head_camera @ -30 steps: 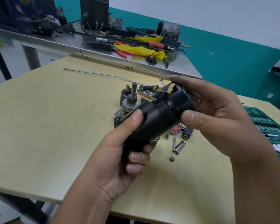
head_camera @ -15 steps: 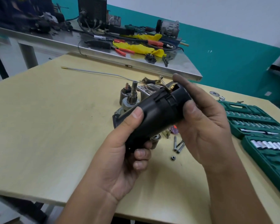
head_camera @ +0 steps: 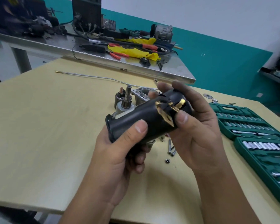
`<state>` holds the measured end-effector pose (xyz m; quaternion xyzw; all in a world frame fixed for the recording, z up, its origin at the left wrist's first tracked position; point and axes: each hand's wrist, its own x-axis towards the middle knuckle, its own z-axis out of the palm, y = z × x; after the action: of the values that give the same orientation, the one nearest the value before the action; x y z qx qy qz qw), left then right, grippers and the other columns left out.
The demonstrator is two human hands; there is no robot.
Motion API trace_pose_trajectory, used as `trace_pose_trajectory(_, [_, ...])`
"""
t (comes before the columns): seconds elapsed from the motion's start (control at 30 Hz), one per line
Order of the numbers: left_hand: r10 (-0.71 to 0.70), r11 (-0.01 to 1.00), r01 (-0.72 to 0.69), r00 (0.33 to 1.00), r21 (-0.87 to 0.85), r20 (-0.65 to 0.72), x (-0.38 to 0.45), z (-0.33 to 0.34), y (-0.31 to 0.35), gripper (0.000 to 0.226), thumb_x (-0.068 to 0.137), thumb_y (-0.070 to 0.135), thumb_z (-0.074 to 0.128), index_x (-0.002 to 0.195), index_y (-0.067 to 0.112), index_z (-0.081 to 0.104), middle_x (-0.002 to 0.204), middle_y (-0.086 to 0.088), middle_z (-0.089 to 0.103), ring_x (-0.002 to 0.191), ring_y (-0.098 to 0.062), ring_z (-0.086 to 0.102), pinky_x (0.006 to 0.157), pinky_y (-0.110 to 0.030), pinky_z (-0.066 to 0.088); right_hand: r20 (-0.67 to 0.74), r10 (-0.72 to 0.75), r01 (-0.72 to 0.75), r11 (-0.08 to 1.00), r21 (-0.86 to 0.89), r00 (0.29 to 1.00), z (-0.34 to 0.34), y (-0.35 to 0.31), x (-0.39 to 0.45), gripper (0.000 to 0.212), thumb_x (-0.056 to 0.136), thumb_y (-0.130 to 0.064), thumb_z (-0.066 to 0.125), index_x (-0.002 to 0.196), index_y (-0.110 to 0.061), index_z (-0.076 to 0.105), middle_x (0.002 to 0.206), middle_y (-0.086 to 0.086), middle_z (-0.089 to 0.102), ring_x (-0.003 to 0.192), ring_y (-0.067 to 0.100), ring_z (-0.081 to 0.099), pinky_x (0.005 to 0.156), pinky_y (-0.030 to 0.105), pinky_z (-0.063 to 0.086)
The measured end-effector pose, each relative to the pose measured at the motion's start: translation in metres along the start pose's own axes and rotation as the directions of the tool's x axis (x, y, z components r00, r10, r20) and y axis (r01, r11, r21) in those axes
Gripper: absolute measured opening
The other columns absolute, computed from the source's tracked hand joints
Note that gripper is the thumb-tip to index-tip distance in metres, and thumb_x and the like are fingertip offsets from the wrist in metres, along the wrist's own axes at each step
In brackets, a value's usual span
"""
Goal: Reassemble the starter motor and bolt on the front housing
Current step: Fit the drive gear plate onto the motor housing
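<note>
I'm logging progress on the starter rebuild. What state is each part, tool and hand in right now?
Motor case: lifted off the table, tilted, brass terminals on its far end.
Left hand: grips the case's near end.
Right hand: holds the terminal end.
Front housing: on the table, not fitted.
Pinion shaft: standing upright.
Bolts: loose on the table.
Nut: loose.
Socket set: case open.

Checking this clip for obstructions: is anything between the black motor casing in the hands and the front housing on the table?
Nothing visible blocks it. The black motor casing is held up by the left hand and right hand; the front housing lies just behind it, with the pinion shaft standing beside it.
</note>
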<state>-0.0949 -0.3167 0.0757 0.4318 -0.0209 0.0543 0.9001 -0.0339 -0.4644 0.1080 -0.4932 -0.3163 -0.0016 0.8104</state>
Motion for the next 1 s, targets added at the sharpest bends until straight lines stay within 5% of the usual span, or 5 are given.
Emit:
trace_pose_trajectory(0.23, [0.39, 0.914, -0.371, 0.915, 0.162, -0.107, -0.004, 0.009, -0.016, 0.053, 0.065, 0.033, 0.09, 0.106, 0.031, 0.056, 0.101, -0.011, 0.071, 0.068, -0.026, 0.065, 0.057, -0.034, 0.054, -0.15, 0.06, -0.044, 0.994, 0.102, 0.987, 0.035, 0.013, -0.002, 0.05, 0.085, -0.035, 0.078, 0.131, -0.03, 0.057, 0.127, 0.011, 0.064, 0.106, 0.027, 0.069, 0.076, 0.05, 0.051])
trace_pose_trajectory(0.43, [0.372, 0.884, -0.374, 0.926, 0.282, 0.064, -0.005, 0.0, -0.005, 0.04, 0.074, 0.038, 0.079, 0.112, 0.036, 0.066, 0.114, 0.0, 0.075, 0.095, -0.022, 0.075, 0.075, -0.03, 0.06, -0.181, -0.023, 0.038, 0.996, 0.079, 0.983, 0.03, 0.016, -0.005, 0.067, 0.072, -0.028, 0.091, 0.125, -0.034, 0.05, 0.12, 0.015, 0.065, 0.11, 0.046, 0.062, 0.094, 0.063, 0.052])
trace_pose_trajectory(0.7, [0.16, 0.68, -0.259, 0.965, 0.686, 0.206, 0.0, -0.003, 0.021, 0.059, 0.043, 0.05, 0.089, 0.097, 0.04, 0.066, 0.09, 0.01, 0.078, 0.078, -0.008, 0.076, 0.064, -0.021, 0.057, -0.333, -0.11, 0.09, 0.993, -0.076, 0.937, 0.025, 0.013, -0.009, 0.052, 0.068, -0.007, 0.083, 0.107, -0.029, 0.057, 0.116, 0.035, 0.059, 0.104, 0.058, 0.064, 0.087, 0.077, 0.05])
trace_pose_trajectory(0.9, [0.253, 0.538, -0.313, 0.946, 0.783, 0.205, -0.003, -0.014, 0.017, 0.057, 0.05, 0.042, 0.082, 0.103, 0.038, 0.061, 0.089, 0.012, 0.076, 0.075, -0.006, 0.074, 0.061, -0.033, 0.06, -0.094, -0.208, 0.153, 0.9, -0.408, 0.973, 0.04, 0.018, -0.016, 0.061, 0.064, -0.003, 0.087, 0.108, -0.031, 0.056, 0.107, -0.008, 0.069, 0.091, 0.011, 0.072, 0.077, 0.023, 0.057])
trace_pose_trajectory(1.0, [0.292, 0.612, -0.373, 0.926, 0.698, 0.239, -0.002, -0.028, 0.013, 0.104, 0.059, 0.021, 0.093, 0.145, 0.048, 0.04, 0.112, 0.011, 0.077, 0.096, -0.015, 0.078, 0.08, -0.046, 0.063, -0.023, -0.134, 0.106, 0.871, -0.48, 0.991, 0.045, 0.021, -0.017, 0.062, 0.064, -0.002, 0.088, 0.11, -0.03, 0.056, 0.109, -0.013, 0.068, 0.098, 0.01, 0.072, 0.08, 0.02, 0.056])
